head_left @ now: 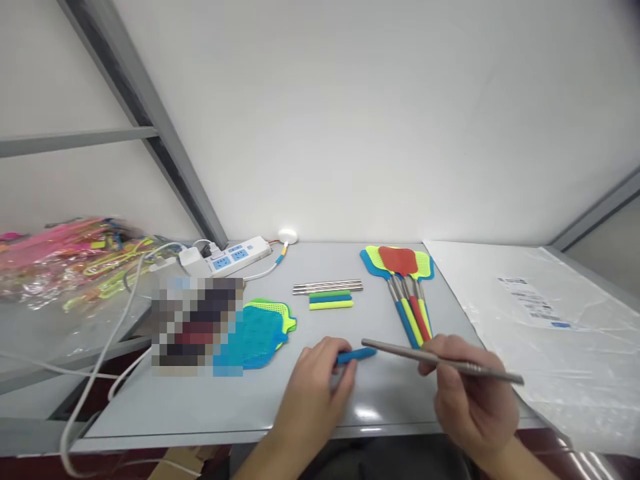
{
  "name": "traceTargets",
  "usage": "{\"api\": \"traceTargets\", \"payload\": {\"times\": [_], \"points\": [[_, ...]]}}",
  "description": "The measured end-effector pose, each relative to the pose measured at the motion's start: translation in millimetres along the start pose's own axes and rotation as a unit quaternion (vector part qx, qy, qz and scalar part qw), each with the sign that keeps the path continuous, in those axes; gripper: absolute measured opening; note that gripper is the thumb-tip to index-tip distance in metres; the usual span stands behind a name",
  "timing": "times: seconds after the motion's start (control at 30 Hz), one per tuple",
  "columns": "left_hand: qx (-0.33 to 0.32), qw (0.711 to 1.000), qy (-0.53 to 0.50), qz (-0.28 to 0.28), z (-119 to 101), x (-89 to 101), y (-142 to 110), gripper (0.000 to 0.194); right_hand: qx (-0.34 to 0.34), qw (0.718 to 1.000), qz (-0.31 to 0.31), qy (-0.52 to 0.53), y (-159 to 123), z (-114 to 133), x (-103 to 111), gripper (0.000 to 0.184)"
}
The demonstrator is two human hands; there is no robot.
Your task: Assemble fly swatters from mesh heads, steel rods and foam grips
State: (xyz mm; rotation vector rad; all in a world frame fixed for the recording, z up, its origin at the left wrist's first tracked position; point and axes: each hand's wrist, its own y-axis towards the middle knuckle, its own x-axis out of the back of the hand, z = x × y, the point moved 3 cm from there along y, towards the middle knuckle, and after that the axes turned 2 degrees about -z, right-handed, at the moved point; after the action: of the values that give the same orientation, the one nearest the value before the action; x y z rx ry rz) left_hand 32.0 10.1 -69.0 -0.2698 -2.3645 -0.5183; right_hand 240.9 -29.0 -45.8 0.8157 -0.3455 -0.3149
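Note:
My left hand (320, 380) is closed around a blue handle sleeve (356, 355), whose free end points right. In my right hand (470, 393) a metal rod (400, 351) is pinched between thumb and fingers, its left tip close to the end of the sleeve. Whether tip and sleeve touch, I cannot tell. Beyond my hands lie several metal rods (327, 287) and green, blue and yellow sleeves (331, 305). A blue fly swatter head (257, 337) lies over a green one (289, 323) on the left. Finished-looking fly swatters (399, 262) in red, yellow and blue are fanned out at right.
A white power strip (240, 257) with plugs and cables stands at the back left. Plastic-bagged colourful items (100, 260) sit farther left. A white plastic bag (530, 313) covers the right side of the grey table (200, 407). A blurred patch hides something left of the swatter heads.

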Motion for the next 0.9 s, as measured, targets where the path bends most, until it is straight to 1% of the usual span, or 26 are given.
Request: {"api": "traceTargets", "payload": {"times": [0.07, 0.1, 0.17, 0.23, 0.3, 0.37, 0.43, 0.53, 0.6, 0.73, 0.83, 0.9], "points": [[0.015, 0.997, -0.069, -0.045, 2, 6.4, -3, 0.007, 0.027, 0.998, 0.009, 0.062, -9, 2, 1, 0.024], [0.008, 0.994, -0.089, -0.070, 3, 9.5, -4, 0.007, 0.035, 0.996, 0.009, 0.079, -12, 2, 1, 0.024], [-0.027, 0.988, -0.099, -0.112, 2, 14.1, -7, 0.007, 0.034, 0.996, -0.003, 0.086, -15, 0, -2, 0.024], [-0.067, 0.984, -0.098, -0.135, 2, 16.2, -10, 0.008, 0.020, 0.996, -0.020, 0.088, -17, -5, -7, 0.024], [-0.074, 0.982, -0.109, -0.137, 2, 16.1, -10, 0.011, 0.003, 0.995, -0.029, 0.094, -19, -11, -11, 0.023], [-0.057, 0.984, -0.116, -0.121, 3, 14.7, -9, 0.014, -0.011, 0.995, -0.026, 0.100, -20, -15, -15, 0.023], [-0.048, 0.990, -0.097, -0.091, 2, 13.0, -6, 0.014, -0.022, 0.994, -0.030, 0.105, -22, -17, -16, 0.022], [-0.052, 0.997, -0.050, -0.033, -2, 9.6, -1, 0.016, -0.055, 0.988, -0.068, 0.126, -22, -16, -14, 0.021], [-0.040, 0.999, -0.033, -0.001, -2, 7.0, 2, 0.018, -0.081, 0.982, -0.089, 0.145, -20, -14, -12, 0.020], [-0.008, 1.000, -0.020, 0.023, 0, 4.1, 4, 0.021, -0.114, 0.972, -0.110, 0.171, -17, -9, -12, 0.016], [-0.006, 0.999, -0.012, 0.039, 1, 3.5, 5, 0.021, -0.128, 0.969, -0.110, 0.181, -16, -9, -12, 0.017], [-0.011, 0.999, -0.009, 0.048, 0, 3.8, 5, 0.021, -0.134, 0.969, -0.098, 0.184, -16, -10, -13, 0.017]]}}
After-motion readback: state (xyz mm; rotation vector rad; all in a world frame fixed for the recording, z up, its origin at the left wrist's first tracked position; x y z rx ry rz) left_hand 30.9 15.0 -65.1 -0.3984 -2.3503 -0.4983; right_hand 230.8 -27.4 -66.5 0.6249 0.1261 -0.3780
